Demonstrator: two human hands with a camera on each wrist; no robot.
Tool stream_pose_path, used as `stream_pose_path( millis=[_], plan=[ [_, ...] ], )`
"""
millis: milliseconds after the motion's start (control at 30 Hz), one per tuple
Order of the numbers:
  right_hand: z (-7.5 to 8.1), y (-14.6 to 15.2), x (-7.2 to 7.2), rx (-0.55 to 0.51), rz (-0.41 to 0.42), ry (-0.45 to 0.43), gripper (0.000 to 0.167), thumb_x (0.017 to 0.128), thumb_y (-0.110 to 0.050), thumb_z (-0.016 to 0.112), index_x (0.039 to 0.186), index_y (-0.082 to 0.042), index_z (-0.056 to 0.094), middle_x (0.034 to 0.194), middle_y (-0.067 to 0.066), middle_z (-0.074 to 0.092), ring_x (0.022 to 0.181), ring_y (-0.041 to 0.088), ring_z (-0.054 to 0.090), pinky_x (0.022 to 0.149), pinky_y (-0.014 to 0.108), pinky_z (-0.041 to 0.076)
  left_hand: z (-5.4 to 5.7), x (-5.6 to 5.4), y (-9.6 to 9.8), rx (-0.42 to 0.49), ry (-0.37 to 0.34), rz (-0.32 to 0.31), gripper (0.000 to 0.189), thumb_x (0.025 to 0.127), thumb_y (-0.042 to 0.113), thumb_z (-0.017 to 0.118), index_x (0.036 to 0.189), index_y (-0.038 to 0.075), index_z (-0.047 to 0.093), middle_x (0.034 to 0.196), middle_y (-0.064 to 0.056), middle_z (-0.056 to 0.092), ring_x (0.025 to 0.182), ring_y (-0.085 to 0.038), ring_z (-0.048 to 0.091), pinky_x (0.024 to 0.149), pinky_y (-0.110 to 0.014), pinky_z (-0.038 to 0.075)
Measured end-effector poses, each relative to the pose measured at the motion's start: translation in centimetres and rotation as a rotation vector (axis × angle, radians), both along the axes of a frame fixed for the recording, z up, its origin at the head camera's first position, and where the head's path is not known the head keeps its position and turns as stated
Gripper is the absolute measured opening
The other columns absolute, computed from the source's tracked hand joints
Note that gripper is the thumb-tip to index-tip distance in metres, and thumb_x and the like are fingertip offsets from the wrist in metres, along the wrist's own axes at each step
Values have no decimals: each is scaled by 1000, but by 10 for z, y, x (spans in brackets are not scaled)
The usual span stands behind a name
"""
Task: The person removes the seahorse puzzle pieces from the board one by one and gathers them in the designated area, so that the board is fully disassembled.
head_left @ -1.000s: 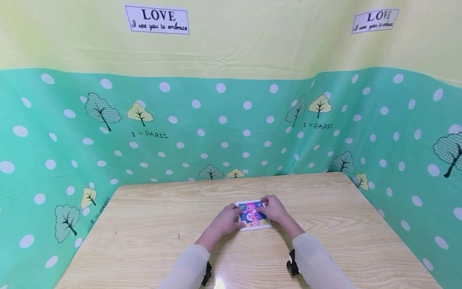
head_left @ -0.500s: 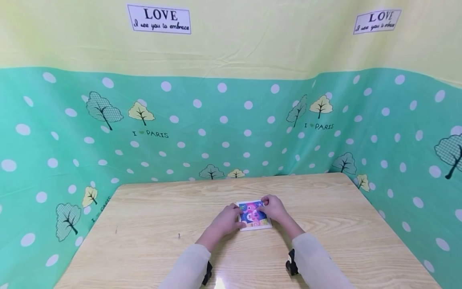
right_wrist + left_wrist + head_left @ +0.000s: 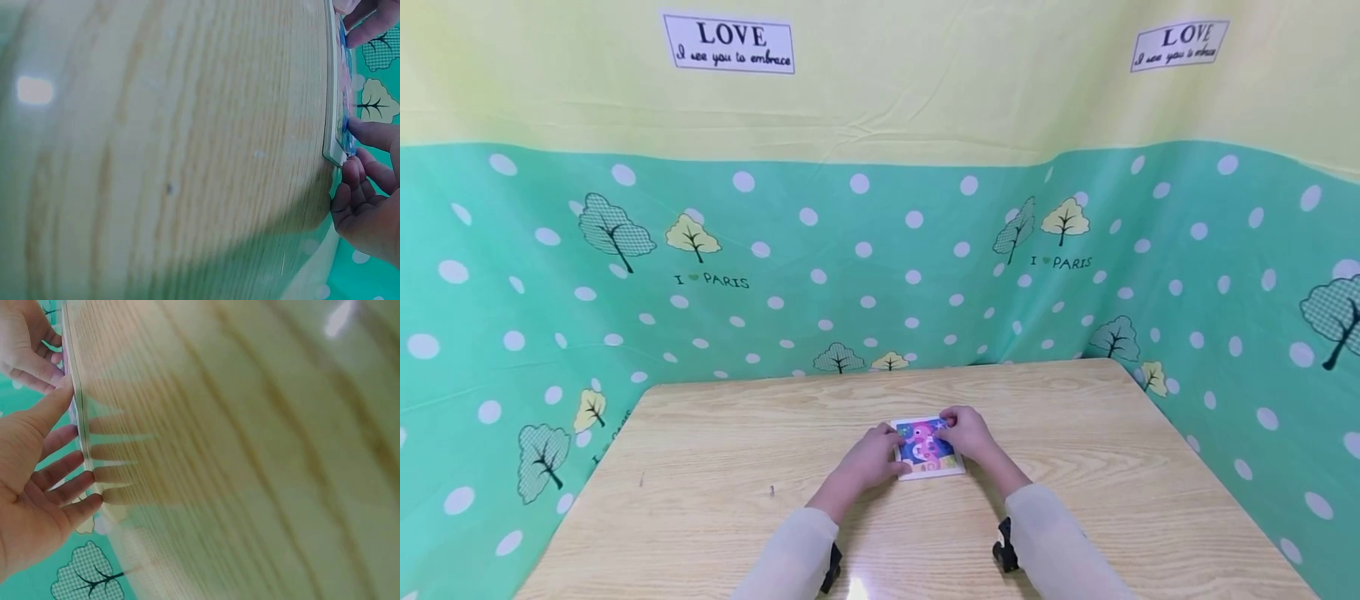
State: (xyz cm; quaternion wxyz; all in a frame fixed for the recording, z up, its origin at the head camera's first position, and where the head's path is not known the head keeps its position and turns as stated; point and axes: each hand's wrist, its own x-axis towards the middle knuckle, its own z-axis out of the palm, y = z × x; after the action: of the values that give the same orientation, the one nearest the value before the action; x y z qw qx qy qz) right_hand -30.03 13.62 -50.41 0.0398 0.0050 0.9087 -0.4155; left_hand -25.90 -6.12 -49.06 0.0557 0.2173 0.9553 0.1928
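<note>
On the wooden table lies a small square seahorse puzzle (image 3: 927, 448), a pink seahorse on blue inside a white frame. My left hand (image 3: 871, 457) holds its left side, thumb at the near left corner and the other fingers spread along the edge. At the far right corner my right hand (image 3: 970, 433) grips it, thumb on the picture and fingers bent at the rim. In the right wrist view the right thumb (image 3: 372, 131) presses on the blue part of the puzzle (image 3: 345, 94). The left wrist view shows the puzzle's thin edge (image 3: 74, 381) beside the left fingers.
The wooden table (image 3: 715, 500) spreads out on all sides of the puzzle, with a small dark mark (image 3: 772, 491) to the left. A green and yellow curtain (image 3: 865, 275) hangs behind and beside it. Black wrist bands (image 3: 1006, 548) sit under both sleeves.
Both hands and the puzzle stay nearly where they were. Only a slight shift of the head view shows.
</note>
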Motion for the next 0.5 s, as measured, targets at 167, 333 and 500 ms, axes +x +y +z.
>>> stream_pose_path(
  millis=[167, 333, 500],
  plan=[
    [0, 0, 0, -2, 0, 15, 31, 83, -8, 67, 112, 2, 60, 89, 8, 55, 82, 19, 50, 71, 29, 48, -1, -1, 0, -5, 1, 1, 51, 82, 37, 69, 122, 6, 60, 123, -12, 55, 112, -27, 55, 100, -39, 47],
    [0, 0, 0, -14, 5, 21, 29, 83, -8, 67, 110, 1, 60, 87, 7, 53, 79, 19, 49, 68, 27, 46, -1, -1, 0, -8, 0, 2, 50, 83, 37, 69, 121, 6, 60, 123, -12, 55, 112, -27, 55, 100, -39, 47],
    [1, 1, 1, -16, 13, 18, 28, 84, -9, 66, 110, -1, 60, 87, 6, 54, 78, 18, 50, 67, 26, 46, -2, -2, 1, -8, 2, 3, 51, 82, 37, 69, 122, 6, 60, 123, -12, 55, 112, -27, 56, 100, -39, 47]
  ],
)
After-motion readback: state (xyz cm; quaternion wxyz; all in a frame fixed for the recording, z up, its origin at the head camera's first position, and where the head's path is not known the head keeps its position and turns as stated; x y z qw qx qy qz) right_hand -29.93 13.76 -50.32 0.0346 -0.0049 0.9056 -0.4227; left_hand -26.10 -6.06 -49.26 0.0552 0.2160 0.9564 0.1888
